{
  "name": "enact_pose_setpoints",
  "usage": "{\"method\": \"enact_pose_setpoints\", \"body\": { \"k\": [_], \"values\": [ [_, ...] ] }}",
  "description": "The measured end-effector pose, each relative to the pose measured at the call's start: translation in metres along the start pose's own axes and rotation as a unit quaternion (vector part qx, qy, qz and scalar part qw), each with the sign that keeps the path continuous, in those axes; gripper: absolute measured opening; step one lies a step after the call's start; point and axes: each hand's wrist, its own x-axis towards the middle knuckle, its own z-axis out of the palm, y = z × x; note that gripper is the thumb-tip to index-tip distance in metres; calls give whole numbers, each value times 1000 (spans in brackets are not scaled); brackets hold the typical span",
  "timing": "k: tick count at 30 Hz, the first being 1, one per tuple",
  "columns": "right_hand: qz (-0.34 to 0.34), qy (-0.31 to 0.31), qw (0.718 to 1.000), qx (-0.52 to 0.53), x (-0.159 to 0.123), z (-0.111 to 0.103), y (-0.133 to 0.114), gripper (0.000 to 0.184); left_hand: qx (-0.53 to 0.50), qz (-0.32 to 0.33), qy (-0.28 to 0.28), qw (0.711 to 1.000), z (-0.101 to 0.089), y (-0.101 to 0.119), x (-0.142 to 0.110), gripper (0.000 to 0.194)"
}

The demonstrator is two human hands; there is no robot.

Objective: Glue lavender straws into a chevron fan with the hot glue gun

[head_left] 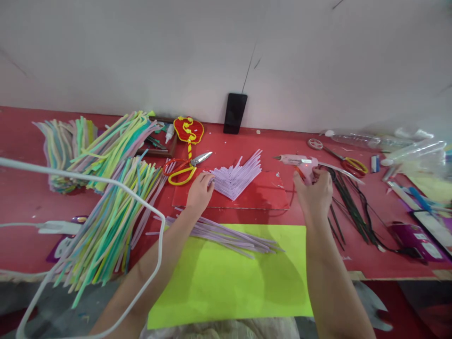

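A lilac V-shaped piece of pipe cleaners [236,179] lies on a flat red board [268,193] before me. At its left edge is my left hand [200,192], its fingers drawn together on the edge; the fingertips are partly hidden. To the right, my right hand [315,190] grips a pink glue gun [304,164] by its handle, with the nozzle pointing left towards the lilac piece, apart from it. Loose lilac pipe cleaners [229,235] lie across a yellow-green sheet [240,282] nearer to me. Scissors with red and yellow handles [187,169] rest just beyond my left hand.
Bundles of coloured pipe cleaners [109,221] fill the left side. A white cable [141,200] loops across the left foreground. A black phone [235,113] leans against the wall. Dark stems [353,207], more scissors [353,165] and plastic bottles [356,140] lie at the right.
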Motion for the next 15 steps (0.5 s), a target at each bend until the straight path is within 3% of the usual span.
{"method": "enact_pose_setpoints", "body": {
  "k": [7, 15],
  "values": [
    [-65, -73, 994, 56, -35, 29, -42, 38, -24, 51, -60, 997, 1, 0, -1, 16],
    [-93, -127, 981, 110, -58, 61, -35, 39, 20, 108, -123, 986, -21, 5, 1, 18]
  ]
}}
